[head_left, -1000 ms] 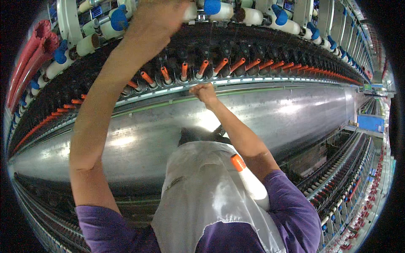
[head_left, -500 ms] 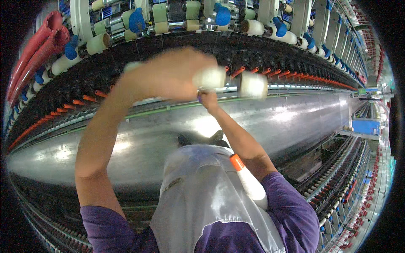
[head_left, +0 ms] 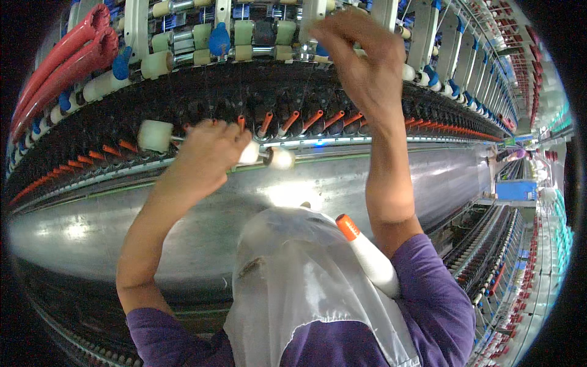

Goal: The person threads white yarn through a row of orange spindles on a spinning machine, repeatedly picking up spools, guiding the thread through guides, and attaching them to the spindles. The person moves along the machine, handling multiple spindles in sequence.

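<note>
My left hand (head_left: 211,153) is closed around a pair of rollers on a metal shaft, above the metal panel. A white roller (head_left: 156,136) sticks out on its left and another pale roller (head_left: 281,159) on its right. Raised at the upper right, my right hand (head_left: 373,67) has its fingers drawn together by the machine's upper rollers. Its fingertips are blurred, and whatever they pinch is too small to make out. A white yarn bobbin (head_left: 374,266) with an orange top rests against my pale apron (head_left: 293,269), touched by neither hand.
A row of orange spindle tips (head_left: 315,119) runs along the machine below the black frame. Blue knobs (head_left: 219,40) and white rollers line its top. Red hoses (head_left: 73,61) hang at the upper left. A smooth metal panel (head_left: 342,177) lies below; a blue box (head_left: 516,189) stands far right.
My left hand has moved left and down with the rollers in its grip. From beside the spindles, my right hand has risen up and right to the upper rollers. The view has shifted slightly.
</note>
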`<act>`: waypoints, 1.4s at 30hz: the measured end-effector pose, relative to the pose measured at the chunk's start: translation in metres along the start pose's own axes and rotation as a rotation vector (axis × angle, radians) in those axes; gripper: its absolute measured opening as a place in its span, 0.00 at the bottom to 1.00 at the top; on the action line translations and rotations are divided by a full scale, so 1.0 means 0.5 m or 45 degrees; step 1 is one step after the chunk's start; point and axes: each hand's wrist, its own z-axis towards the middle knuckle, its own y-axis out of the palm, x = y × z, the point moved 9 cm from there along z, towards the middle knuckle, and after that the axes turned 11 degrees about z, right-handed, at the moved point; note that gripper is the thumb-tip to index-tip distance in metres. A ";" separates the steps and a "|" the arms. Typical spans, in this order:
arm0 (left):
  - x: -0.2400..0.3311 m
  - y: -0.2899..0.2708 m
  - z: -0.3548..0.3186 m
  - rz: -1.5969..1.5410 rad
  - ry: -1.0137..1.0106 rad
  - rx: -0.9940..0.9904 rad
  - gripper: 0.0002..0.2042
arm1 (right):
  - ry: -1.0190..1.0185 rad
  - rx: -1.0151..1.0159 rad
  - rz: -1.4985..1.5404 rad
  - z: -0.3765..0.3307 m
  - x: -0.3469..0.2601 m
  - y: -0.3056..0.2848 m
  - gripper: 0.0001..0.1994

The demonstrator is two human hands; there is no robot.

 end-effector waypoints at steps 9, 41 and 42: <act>-0.098 -0.229 0.078 0.306 -0.421 0.922 0.27 | 1.093 -1.561 -0.324 -0.720 0.172 0.242 0.12; 0.674 -0.160 0.300 -2.704 0.475 -0.397 0.14 | 0.278 -1.271 0.974 -0.620 -0.144 -0.065 0.04; 0.652 -0.143 0.296 -2.559 0.419 -0.298 0.18 | 0.264 -1.246 0.971 -0.618 -0.144 -0.076 0.04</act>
